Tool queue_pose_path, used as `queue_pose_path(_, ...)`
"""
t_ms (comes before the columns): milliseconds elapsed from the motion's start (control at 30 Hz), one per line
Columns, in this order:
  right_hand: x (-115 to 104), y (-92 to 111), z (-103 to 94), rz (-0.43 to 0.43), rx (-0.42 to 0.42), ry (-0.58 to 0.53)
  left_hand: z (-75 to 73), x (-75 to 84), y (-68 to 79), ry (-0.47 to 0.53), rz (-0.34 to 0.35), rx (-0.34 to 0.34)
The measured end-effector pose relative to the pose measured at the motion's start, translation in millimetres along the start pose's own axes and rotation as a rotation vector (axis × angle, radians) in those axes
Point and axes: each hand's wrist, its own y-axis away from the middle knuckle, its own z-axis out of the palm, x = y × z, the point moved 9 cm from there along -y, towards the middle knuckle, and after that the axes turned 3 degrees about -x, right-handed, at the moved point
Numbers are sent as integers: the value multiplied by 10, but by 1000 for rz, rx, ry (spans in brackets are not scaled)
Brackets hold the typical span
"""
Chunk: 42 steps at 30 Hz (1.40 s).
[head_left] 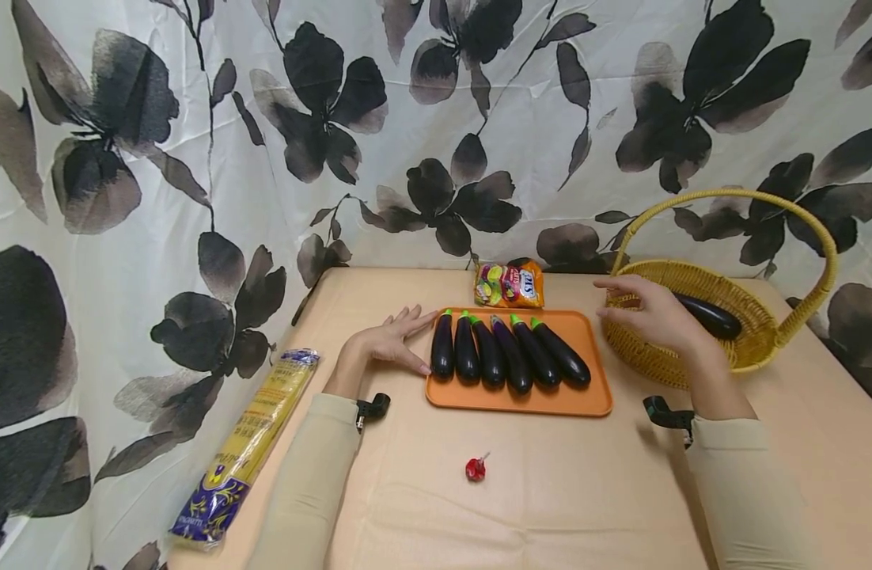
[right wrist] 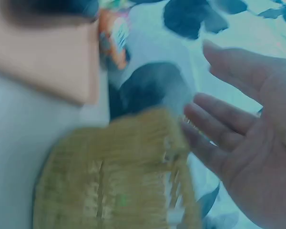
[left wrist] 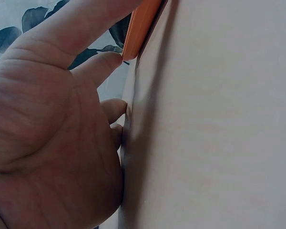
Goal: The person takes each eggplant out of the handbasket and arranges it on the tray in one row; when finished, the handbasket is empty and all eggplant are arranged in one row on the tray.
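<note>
Several dark eggplants (head_left: 506, 356) with green stem ends lie side by side on an orange tray (head_left: 593, 402). My left hand (head_left: 389, 342) is at the tray's left edge, fingers spread and thumb pointing at the nearest eggplant. In the left wrist view, that hand (left wrist: 52, 119) touches the side of the tray (left wrist: 142, 28). Above the left rim of a yellow wicker basket (head_left: 752, 348) hangs my right hand (head_left: 653, 313), fingers extended and nothing held. Inside the basket lies another eggplant (head_left: 710, 315). The right wrist view shows this hand (right wrist: 257, 133) beside the basket wall (right wrist: 119, 176).
Behind the tray lies an orange candy bag (head_left: 509, 285). A small red wrapped lollipop (head_left: 475, 469) is on the table in front. At the left edge rests a spaghetti packet (head_left: 247, 447). The basket's tall handle (head_left: 735, 192) arches up at right, near a floral cloth (head_left: 379, 150).
</note>
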Motion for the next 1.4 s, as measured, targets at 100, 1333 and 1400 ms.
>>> queue_pose_path(100,169,59,-108,21,64,31,10,-3,4,-14,0,-4)
queue_pose_path(1333,1451,242,-379,362,-221,254,33,-12,33,-5,12,-10)
queue_pose_path(1400,1434,253,-382,367,-206,239,34,-15,36,-11,13,-8)
